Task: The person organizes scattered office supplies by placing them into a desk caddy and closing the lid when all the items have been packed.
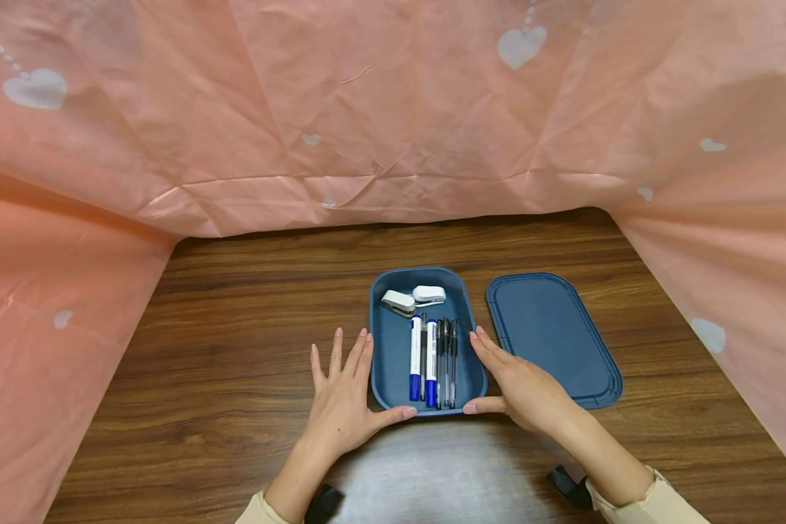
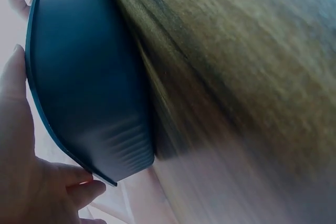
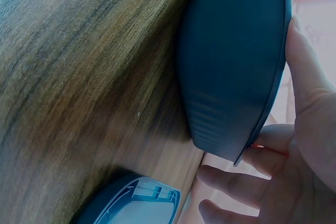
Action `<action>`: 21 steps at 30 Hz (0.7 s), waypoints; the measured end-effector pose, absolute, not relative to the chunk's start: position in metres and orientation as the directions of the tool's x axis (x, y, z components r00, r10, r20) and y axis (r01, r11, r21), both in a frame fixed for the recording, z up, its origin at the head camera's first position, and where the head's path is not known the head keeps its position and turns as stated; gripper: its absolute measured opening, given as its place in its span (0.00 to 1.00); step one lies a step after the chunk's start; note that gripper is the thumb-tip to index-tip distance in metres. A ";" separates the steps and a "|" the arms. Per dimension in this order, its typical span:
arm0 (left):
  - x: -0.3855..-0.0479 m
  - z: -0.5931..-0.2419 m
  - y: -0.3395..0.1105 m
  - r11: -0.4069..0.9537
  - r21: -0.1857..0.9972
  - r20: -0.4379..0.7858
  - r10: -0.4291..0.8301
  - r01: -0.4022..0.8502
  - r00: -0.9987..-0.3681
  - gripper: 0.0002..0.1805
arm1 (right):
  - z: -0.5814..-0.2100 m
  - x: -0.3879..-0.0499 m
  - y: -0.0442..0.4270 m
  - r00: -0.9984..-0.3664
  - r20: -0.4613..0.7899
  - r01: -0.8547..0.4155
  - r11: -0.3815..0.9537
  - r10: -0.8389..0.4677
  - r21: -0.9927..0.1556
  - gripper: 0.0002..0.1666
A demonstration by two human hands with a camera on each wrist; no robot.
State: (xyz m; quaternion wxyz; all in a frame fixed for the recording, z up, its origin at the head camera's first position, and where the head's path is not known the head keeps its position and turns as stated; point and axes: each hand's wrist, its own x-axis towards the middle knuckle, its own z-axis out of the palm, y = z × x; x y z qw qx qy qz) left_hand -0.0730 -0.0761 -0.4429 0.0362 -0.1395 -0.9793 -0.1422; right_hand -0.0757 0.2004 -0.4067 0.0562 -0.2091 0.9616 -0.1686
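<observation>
A blue plastic box (image 1: 390, 364) stands uncovered on the table between the two hands. At its far end lie two small white staplers (image 1: 429, 294). Two white markers with blue caps (image 1: 415, 356) lie lengthwise, with several black pens (image 1: 446, 364) between and beside them. My left hand (image 1: 343, 407) has its fingers spread along the box's left rim, thumb at the near edge. On the opposite side, my right hand (image 1: 530, 389) touches the right rim with straight fingertips, its thumb at the near right corner. Both wrist views show fingers against the box wall (image 2: 89, 77), (image 3: 231, 66).
A blue lid (image 1: 550, 342) lies flat on the table, right of the box and partly behind the right hand. Pink sheeting with white hearts (image 1: 393, 109) encloses the wooden table (image 1: 236, 349) at the back and both sides.
</observation>
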 end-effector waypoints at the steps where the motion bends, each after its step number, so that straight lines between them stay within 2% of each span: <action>1: -0.073 -0.443 -0.076 0.920 0.269 0.111 0.264 0.285 -0.958 0.68 | -0.407 -0.075 0.200 -0.907 -0.037 -0.382 0.856 -0.420 -0.349 0.57; 15: -0.076 -0.441 -0.072 0.913 0.286 0.105 0.272 0.291 -0.957 0.69 | -0.411 -0.075 0.203 -0.909 -0.015 -0.385 0.852 -0.418 -0.354 0.57; 21: -0.076 -0.438 -0.072 0.914 0.275 0.099 0.282 0.299 -0.954 0.69 | -0.411 -0.075 0.203 -0.907 -0.022 -0.373 0.827 -0.420 -0.421 0.57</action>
